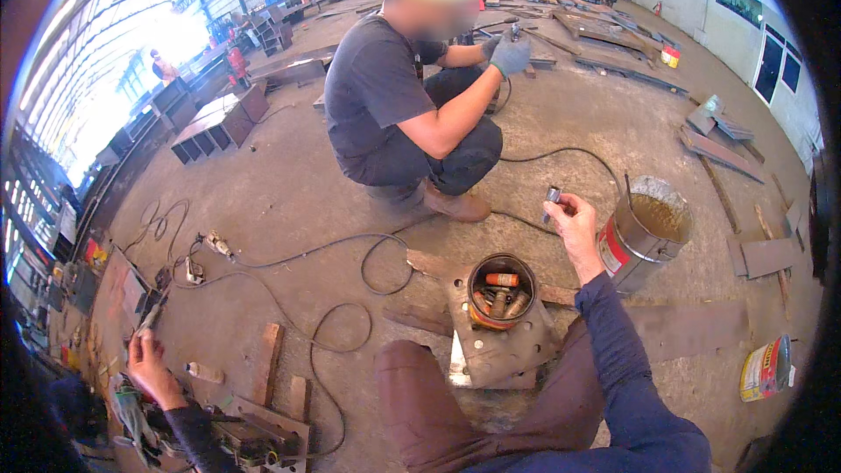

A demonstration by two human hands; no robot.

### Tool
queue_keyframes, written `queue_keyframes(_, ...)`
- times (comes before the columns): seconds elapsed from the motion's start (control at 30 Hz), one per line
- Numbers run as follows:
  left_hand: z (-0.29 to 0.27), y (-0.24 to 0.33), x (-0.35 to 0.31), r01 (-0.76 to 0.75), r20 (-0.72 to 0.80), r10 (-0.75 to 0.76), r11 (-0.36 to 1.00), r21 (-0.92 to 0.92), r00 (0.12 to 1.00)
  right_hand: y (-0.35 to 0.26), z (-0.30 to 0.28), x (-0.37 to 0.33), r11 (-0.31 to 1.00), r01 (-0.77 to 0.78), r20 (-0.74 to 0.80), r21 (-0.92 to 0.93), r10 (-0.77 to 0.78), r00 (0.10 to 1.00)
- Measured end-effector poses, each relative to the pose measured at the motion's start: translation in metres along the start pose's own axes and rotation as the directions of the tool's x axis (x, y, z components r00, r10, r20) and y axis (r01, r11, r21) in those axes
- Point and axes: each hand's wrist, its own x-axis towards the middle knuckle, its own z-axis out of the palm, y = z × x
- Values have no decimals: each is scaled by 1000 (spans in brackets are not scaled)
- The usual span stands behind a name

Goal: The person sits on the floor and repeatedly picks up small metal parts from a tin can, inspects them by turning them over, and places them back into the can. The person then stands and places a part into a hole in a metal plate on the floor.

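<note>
My right hand (575, 229) is raised in front of me, pinching a small shiny metal cylinder (552, 200) between thumb and fingers. Below and left of it, a round tin (473, 282) stands on a steel plate (467, 357) with holes, between my knees. Inside lie several small cylinders, one with an orange wrapping (502, 280). Far to the left, my left hand (156, 374) is low, fingers closed round the end of a slim grey piece (151, 315) whose kind I cannot make out. Near that hand lies a pale bottle (205, 373) on its side.
A crouching co-worker (385, 96) in a yellow helmet holds a small thing in gloved hands. A paint bucket (613, 254) stands right of my hand, another can (765, 370) farther right. Black cable (363, 315) loops over the floor beside wood pieces (268, 359). Steel box sections (215, 127) lie behind.
</note>
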Motion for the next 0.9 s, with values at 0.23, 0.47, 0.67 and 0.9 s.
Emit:
queue_keyframes(0.23,233,50,-171,434,451,-197,739,-515,870,34,-13,14,998,-9,-20,63,10,1000)
queue_keyframes(0.47,438,141,-308,806,853,-65,371,-460,517,120,-54,-11,996,-53,-97,-65,47,994)
queue_keyframes(0.67,536,190,-377,898,913,72,160,-409,402,108,-71,-21,990,-53,-23,-133,50,998)
queue_keyframes(0.9,567,211,-417,916,918,148,111,-386,369,108,-79,-17,993,-56,-79,-105,48,996)
